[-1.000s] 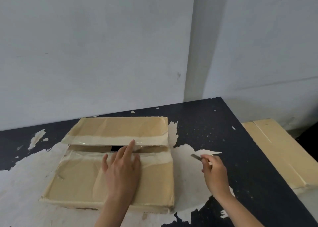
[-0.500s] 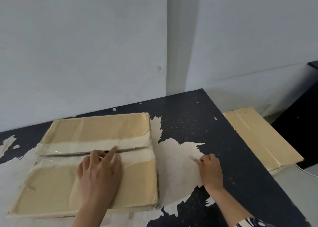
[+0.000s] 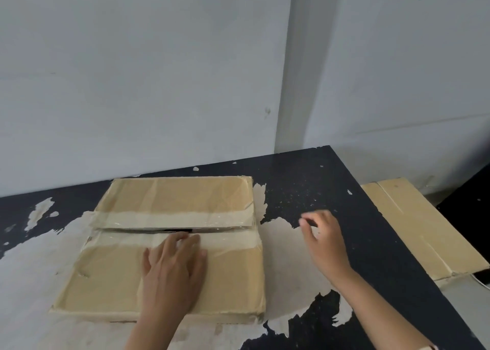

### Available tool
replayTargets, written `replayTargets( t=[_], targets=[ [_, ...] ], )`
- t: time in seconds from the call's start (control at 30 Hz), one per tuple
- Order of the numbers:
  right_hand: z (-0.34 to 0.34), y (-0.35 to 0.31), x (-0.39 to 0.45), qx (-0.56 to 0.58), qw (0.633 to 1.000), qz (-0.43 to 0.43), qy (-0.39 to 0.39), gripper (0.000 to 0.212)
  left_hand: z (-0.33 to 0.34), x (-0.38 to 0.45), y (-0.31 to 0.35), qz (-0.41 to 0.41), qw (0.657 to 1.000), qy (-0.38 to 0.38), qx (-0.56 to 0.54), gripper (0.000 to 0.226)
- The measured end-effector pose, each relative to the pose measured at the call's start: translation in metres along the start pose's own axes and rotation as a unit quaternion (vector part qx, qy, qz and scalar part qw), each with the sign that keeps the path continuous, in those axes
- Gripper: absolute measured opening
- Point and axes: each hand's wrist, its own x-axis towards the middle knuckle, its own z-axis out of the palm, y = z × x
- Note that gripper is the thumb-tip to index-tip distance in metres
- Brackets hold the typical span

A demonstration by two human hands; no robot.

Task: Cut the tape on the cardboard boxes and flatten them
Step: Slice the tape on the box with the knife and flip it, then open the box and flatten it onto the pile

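Observation:
A flattened cardboard box lies on the table, its two top flaps parted along a slit strip of clear tape. My left hand rests flat on the near flap, fingers straight, with the fingertips at the slit. My right hand hovers over the table just right of the box. Its fingers are curled and the thumb and forefinger are pinched together. The small metal blade between them is blurred and hardly shows.
The table is black with large peeled pale patches, and its right edge runs diagonally toward me. A second taped cardboard box sits lower, beyond that edge. Grey walls stand close behind the table.
My right hand dipped to the table with the blade and has now lifted a little. My left hand stayed flat on the near flap. The camera view shifted.

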Motion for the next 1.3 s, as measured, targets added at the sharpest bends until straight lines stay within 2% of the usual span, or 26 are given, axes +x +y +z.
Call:
replayTargets(
  t=[0.1,0.17,0.23,0.33,0.43,0.53,0.63,0.7,0.77,0.83,0.87,0.9,0.93,1.0,1.07,1.13,1.17,1.23,1.3],
  targets=[
    [0.006,-0.063,0.012,0.056,0.994,-0.092,-0.024,0.036,-0.001,-0.006,-0.004,0.028,0.999,0.001,0.015,0.046],
    [0.010,-0.092,0.015,0.047,0.984,-0.152,-0.081,0.046,0.000,-0.005,-0.009,0.042,0.999,-0.003,0.021,0.046],
    [0.019,-0.110,0.016,-0.015,0.961,-0.219,-0.166,0.058,-0.001,-0.003,-0.016,0.052,0.998,-0.012,0.028,0.046],
    [0.038,-0.120,0.021,-0.162,0.923,-0.230,-0.262,0.069,-0.004,-0.003,-0.034,0.080,0.996,-0.016,0.026,0.052],
    [0.049,-0.123,0.018,-0.214,0.909,-0.300,-0.195,0.060,-0.009,0.001,-0.048,0.105,0.994,-0.029,0.031,0.070],
    [0.046,-0.127,0.019,-0.219,0.898,-0.375,-0.072,0.056,-0.017,0.003,-0.055,0.111,0.992,-0.050,0.032,0.068],
    [0.013,-0.150,0.030,-0.182,0.922,-0.339,-0.039,0.064,-0.023,0.002,-0.068,0.085,0.992,-0.068,0.066,0.065],
    [-0.007,-0.159,0.039,-0.192,0.929,-0.310,-0.065,0.053,-0.027,0.002,-0.071,0.046,0.990,-0.087,0.104,0.060],
    [-0.022,-0.159,0.044,-0.153,0.944,-0.252,-0.147,0.037,-0.033,0.002,-0.062,-0.047,0.987,-0.118,0.097,0.044],
    [-0.030,-0.154,0.046,-0.100,0.964,-0.194,-0.153,0.036,-0.033,0.003,-0.044,-0.139,0.980,-0.119,0.076,0.040],
    [-0.032,-0.151,0.046,-0.095,0.971,-0.168,-0.140,0.037,-0.030,0.005,-0.036,-0.173,0.975,-0.118,0.069,0.046],
    [-0.034,-0.148,0.046,-0.108,0.974,-0.147,-0.132,0.038,-0.028,0.007,-0.029,-0.209,0.968,-0.121,0.065,0.063],
    [-0.034,-0.145,0.045,-0.141,0.972,-0.138,-0.127,0.039,-0.024,0.011,-0.027,-0.237,0.961,-0.124,0.074,0.079],
    [-0.035,-0.143,0.040,-0.250,0.951,-0.137,-0.115,0.040,-0.022,0.020,-0.024,-0.260,0.954,-0.121,0.089,0.091],
    [-0.032,-0.141,0.036,-0.372,0.907,-0.157,-0.118,0.044,-0.028,0.025,-0.025,-0.252,0.964,-0.083,0.033,0.082],
    [-0.017,-0.135,0.032,-0.402,0.883,-0.174,-0.167,0.051,-0.049,0.024,-0.032,-0.232,0.963,0.004,-0.137,0.074],
    [-0.007,-0.134,0.029,-0.385,0.883,-0.172,-0.207,0.048,-0.066,0.021,-0.036,-0.225,0.942,0.048,-0.245,0.074],
    [0.012,-0.133,0.018,-0.328,0.888,-0.137,-0.290,0.050,-0.098,0.008,-0.052,-0.205,0.869,0.116,-0.436,0.070],
    [0.028,-0.134,0.009,-0.280,0.898,-0.091,-0.326,0.060,-0.122,-0.007,-0.076,-0.200,0.814,0.162,-0.520,0.050]
  ],
)
